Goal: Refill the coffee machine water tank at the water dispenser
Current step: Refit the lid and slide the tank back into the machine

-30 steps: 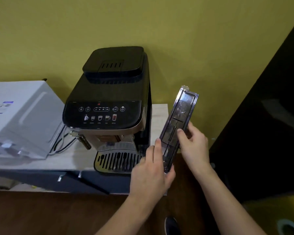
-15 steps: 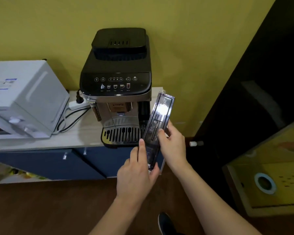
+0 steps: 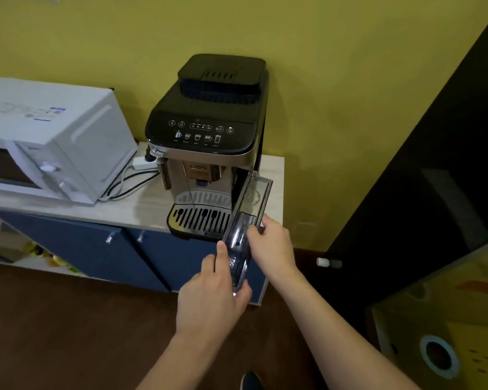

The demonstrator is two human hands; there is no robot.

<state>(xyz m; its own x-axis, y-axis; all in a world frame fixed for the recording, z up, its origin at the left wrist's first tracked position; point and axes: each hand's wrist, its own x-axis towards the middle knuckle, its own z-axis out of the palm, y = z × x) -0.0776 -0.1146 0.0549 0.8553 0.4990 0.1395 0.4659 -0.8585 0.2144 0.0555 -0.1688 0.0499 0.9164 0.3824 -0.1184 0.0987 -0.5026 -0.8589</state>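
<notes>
1. L hand [image 3: 213, 294], nearest the cam, is wrapped around the near bottom end of the water tank [image 3: 244, 230]: thumb up the tank's L face, fingers curled under and round the lower corner. Closed on the tank, bearing its weight.
2. R hand [image 3: 273, 247], a bit farther at approx 1 o'clock from the L hand, pinches the tank's R edge at mid-length w/ fingertips on the top rim. Also closed on it, steadying rather than lifting.
3. Tank is clear plastic, long and narrow, tilted w/ its far end up toward 12-1 o'clock. It runs from the L palm past the R hand. Can't tell the water level; looks near empty.
4. Far end of the tank sits just beside the R side of the coffee machine [image 3: 209, 142], near the drip tray [image 3: 200, 218]. Contact w/ the machine body can't be told. Looks like the tank is out of its slot, or nearly.
5. Step, my read: carry the tank to the dispenser. Do it well: keep both hands on, L under the base, level the tank so the open top faces up, clear the counter [image 3: 141, 209] edge before turning.
6. Dispenser isn't identifiable in view. Microwave [image 3: 54, 142] at 10 o'clock is not involved.
</notes>
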